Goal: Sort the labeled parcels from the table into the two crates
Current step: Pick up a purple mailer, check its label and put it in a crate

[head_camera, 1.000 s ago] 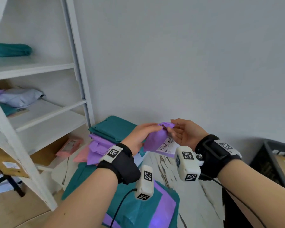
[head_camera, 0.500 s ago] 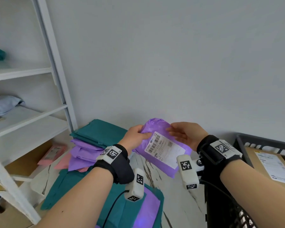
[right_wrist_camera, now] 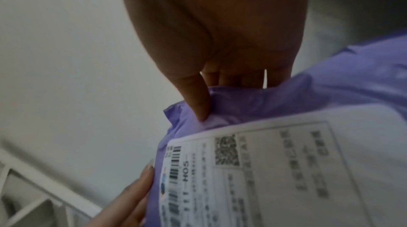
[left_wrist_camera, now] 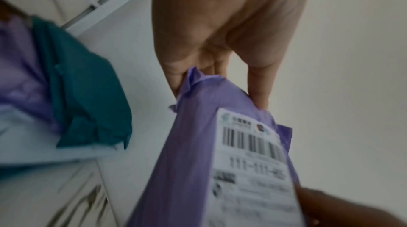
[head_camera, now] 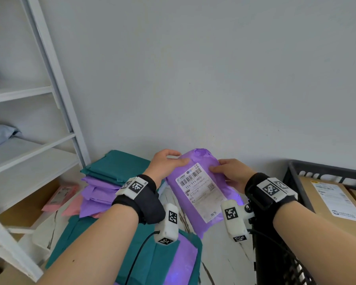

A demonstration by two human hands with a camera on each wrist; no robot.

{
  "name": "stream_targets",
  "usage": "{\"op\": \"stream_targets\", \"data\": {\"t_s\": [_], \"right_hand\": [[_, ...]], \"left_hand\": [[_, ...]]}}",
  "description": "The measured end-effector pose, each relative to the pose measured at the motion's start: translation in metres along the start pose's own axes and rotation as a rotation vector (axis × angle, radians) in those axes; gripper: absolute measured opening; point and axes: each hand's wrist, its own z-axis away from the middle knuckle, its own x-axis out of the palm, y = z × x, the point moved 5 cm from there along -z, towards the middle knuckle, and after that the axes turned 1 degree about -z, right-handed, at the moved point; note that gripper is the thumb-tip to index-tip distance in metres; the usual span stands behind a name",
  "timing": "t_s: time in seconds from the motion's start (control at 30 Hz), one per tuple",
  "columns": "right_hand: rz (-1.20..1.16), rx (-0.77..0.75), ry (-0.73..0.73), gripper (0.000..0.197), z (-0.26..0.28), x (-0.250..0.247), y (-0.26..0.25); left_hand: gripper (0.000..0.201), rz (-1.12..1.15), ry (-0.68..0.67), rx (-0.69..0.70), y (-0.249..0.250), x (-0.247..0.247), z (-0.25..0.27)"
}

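Both hands hold a purple mailer parcel [head_camera: 199,214] up in front of the wall, its white label [head_camera: 200,194] with barcode and "H05" facing me. My left hand [head_camera: 167,162] pinches the parcel's upper left edge, thumb on the front and fingers behind [left_wrist_camera: 258,88]. My right hand [head_camera: 228,171] pinches the upper right edge the same way [right_wrist_camera: 198,98]. The parcel [left_wrist_camera: 187,161] hangs above the marble table [head_camera: 224,254]. A black crate [head_camera: 325,171] stands at the right, with labelled cardboard boxes [head_camera: 327,198] inside.
Teal parcels [head_camera: 115,167], purple parcels [head_camera: 97,194] and pink parcels [head_camera: 72,206] are piled on the table's left side, with more teal and purple ones [head_camera: 162,262] near me. A white shelf unit [head_camera: 29,153] stands at the left, holding a pale blue bag [head_camera: 0,134].
The parcel has been turned label-up and raised between both hands. My view has swung right, bringing the black crate and its boxes further into sight.
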Motion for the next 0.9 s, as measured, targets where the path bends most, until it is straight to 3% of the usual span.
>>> {"op": "stream_targets", "data": {"t_s": [0.07,0.17,0.4,0.6,0.9], "right_hand": [[-0.156,0.008,0.007,0.008,-0.004,-0.001,0.004],[-0.308,0.05,0.03,0.011,-0.006,-0.003,0.009],[-0.393,0.097,0.035,0.018,-0.006,0.003,0.009],[-0.41,0.11,0.034,0.01,-0.006,0.006,0.01],[-0.445,0.116,0.071,0.014,0.001,0.005,0.008]], "left_hand": [[0.045,0.157,0.056,-0.055,-0.007,-0.004,-0.002],[0.036,0.346,-0.036,-0.188,-0.015,0.003,0.0],[0.035,0.366,-0.064,-0.213,-0.017,0.008,-0.001],[0.036,0.39,-0.066,-0.215,-0.018,0.008,-0.005],[0.031,0.406,-0.076,-0.209,-0.019,0.009,-0.01]]}}
